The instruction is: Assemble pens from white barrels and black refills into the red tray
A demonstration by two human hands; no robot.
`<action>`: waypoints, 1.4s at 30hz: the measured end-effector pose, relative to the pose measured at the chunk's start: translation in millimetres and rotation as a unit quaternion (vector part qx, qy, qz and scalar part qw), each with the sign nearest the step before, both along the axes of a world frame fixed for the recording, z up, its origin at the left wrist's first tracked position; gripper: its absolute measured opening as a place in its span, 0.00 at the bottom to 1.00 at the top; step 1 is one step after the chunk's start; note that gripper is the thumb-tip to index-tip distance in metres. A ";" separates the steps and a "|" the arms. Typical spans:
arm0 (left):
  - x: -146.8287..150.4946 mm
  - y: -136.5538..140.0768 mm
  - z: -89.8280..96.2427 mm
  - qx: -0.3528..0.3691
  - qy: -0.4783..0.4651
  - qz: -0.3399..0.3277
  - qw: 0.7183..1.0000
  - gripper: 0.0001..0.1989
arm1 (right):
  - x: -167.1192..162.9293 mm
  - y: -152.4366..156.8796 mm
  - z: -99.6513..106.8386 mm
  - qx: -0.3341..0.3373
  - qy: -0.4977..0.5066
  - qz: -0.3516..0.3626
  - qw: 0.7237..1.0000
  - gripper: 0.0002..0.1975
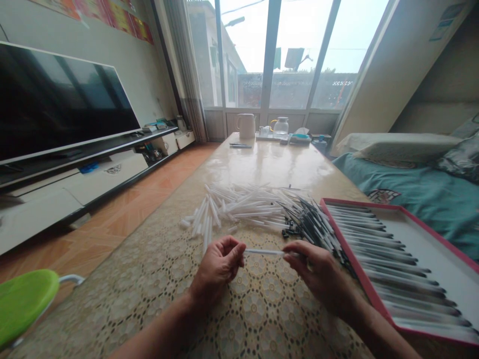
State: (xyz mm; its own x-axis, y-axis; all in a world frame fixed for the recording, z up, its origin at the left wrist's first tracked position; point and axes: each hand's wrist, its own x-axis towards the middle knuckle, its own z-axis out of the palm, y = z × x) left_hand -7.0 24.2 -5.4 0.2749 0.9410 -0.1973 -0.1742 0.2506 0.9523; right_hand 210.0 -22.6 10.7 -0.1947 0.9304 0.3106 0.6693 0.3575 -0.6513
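Observation:
A slim white pen barrel (264, 252) spans level between my two hands, above the patterned table. My left hand (223, 259) pinches one end between thumb and fingers. The other end sits in the closed fingers of my right hand (312, 264), which hide that tip. Just beyond my hands lies a loose heap of white pen barrels (239, 202). To its right is a bundle of dark, thin pen refills (312, 222), with small black pen parts (290, 229) scattered at its near left edge.
A red-rimmed box (368, 289) on the right holds a row of pens (396, 269) with dark ends. The long table (179, 299) carries a kettle (246, 125) and a glass jug (281, 126) at its far end. A green stool (28, 301) stands left; a bed or sofa (411, 174) is right.

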 end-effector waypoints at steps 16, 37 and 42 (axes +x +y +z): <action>2.6 -7.9 -4.0 0.050 0.014 -0.070 0.996 0.14 | -17.4 -6.9 -13.1 0.112 -0.253 0.003 0.961 0.11; 5.5 -6.3 1.5 0.067 0.041 -0.028 0.996 0.31 | 34.7 -0.8 39.0 -0.012 -0.084 -0.032 0.996 0.13; 6.6 -8.5 5.4 0.060 0.044 -0.016 0.997 0.24 | 100.6 -8.0 79.1 0.008 -0.138 -0.139 0.980 0.15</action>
State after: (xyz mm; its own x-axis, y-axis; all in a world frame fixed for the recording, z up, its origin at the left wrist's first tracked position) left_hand -0.5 15.7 -0.1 0.2907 0.9506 -0.1091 -0.0819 0.1383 0.9870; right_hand 310.6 -30.7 89.9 -0.0125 0.9548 0.2969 0.8928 0.1444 -0.4267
